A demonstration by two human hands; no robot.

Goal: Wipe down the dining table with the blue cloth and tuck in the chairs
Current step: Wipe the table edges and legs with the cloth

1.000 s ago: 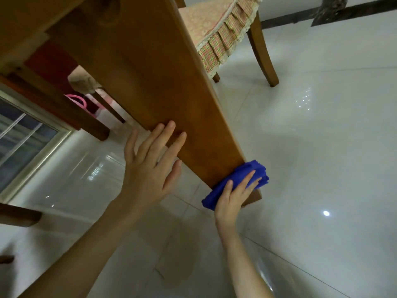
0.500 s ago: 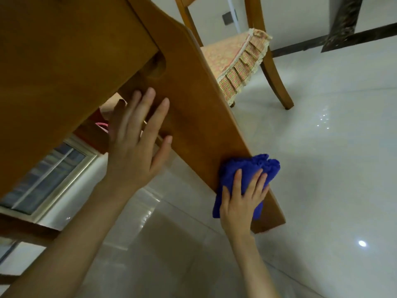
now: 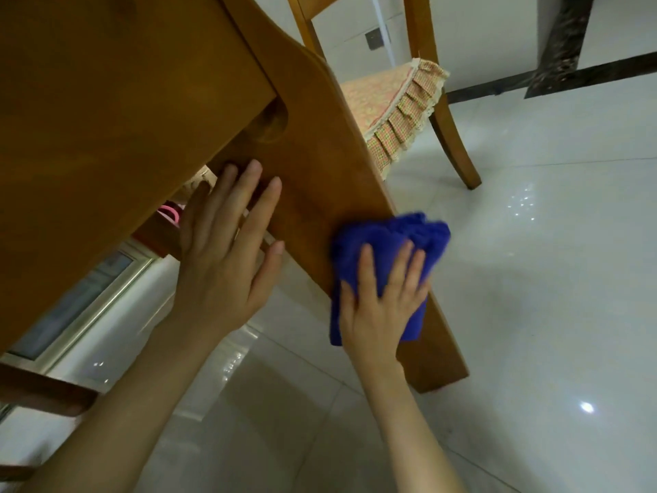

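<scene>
dim, soft indoor light. small bright glints sit on the glossy floor (image 3: 533,314), the strongest low at right. wide-angle bending tilts the edges; the blue cloth (image 3: 387,250) looks slightly blurred.

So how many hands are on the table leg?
2. The left hand lies flat high on the table leg; the right hand presses the blue cloth against it lower down.

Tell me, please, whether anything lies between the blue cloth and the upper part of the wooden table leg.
Partly: the left hand rests flat on the broad wooden table leg, up-left of the folded blue cloth under the right hand. The leg's right edge looks unobstructed.
</scene>
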